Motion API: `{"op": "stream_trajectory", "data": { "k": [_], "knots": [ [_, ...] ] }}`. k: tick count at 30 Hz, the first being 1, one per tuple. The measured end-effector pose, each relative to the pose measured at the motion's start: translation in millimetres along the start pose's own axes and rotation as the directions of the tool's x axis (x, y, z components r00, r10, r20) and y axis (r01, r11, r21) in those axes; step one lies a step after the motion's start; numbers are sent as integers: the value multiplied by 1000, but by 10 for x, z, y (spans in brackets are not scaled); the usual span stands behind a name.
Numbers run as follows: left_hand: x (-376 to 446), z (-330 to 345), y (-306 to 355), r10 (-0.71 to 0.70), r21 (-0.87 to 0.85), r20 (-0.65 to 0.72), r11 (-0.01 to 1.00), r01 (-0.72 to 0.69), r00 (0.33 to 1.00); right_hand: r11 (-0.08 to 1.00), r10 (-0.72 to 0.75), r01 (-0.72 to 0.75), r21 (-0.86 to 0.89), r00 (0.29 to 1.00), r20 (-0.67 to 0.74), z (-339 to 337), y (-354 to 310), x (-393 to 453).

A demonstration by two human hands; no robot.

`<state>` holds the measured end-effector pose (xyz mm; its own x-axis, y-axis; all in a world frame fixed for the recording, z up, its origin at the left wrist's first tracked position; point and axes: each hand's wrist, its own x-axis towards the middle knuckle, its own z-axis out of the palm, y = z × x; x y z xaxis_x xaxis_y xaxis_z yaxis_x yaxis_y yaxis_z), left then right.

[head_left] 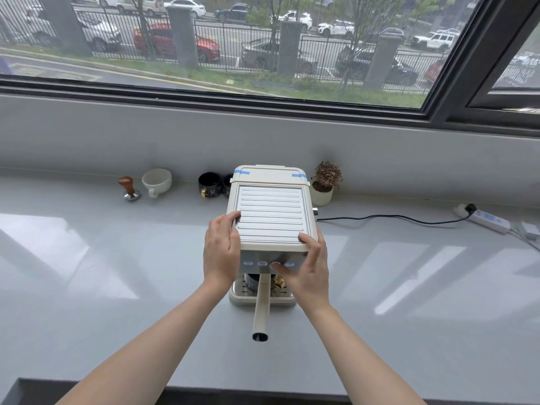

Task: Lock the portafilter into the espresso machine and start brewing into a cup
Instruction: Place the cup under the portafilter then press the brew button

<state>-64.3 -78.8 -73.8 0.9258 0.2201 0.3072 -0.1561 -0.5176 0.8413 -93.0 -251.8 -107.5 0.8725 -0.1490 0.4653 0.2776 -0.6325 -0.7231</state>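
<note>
A cream espresso machine stands on the grey counter, seen from above. The portafilter's long cream handle sticks out from under the machine's front, toward me. A dark cup with a gold handle sits on the drip tray beneath it, mostly hidden. My left hand grips the machine's left front corner, thumb on the top plate. My right hand holds the right front corner, its thumb pressing one of the lit round buttons on the front panel.
Along the back of the counter stand a wooden-handled tamper, a white cup, two black cups and a small potted plant. A black cord runs right to a power strip. A window ledge rises behind.
</note>
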Motion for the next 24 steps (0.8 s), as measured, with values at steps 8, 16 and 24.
{"op": "stream_trajectory", "data": {
  "k": [8,16,24],
  "knots": [
    [4,-14,0,6,-13,15,1000,-6,1000,997,-57,60,-48,996,62,-77,73,-4],
    [30,-59,-40,27,5,72,1000,-28,997,998,-49,51,-48,998,50,-86,50,-19],
    [4,-77,-29,9,-46,80,999,-5,997,996,-26,30,-83,998,49,-134,28,-34]
  ]
}}
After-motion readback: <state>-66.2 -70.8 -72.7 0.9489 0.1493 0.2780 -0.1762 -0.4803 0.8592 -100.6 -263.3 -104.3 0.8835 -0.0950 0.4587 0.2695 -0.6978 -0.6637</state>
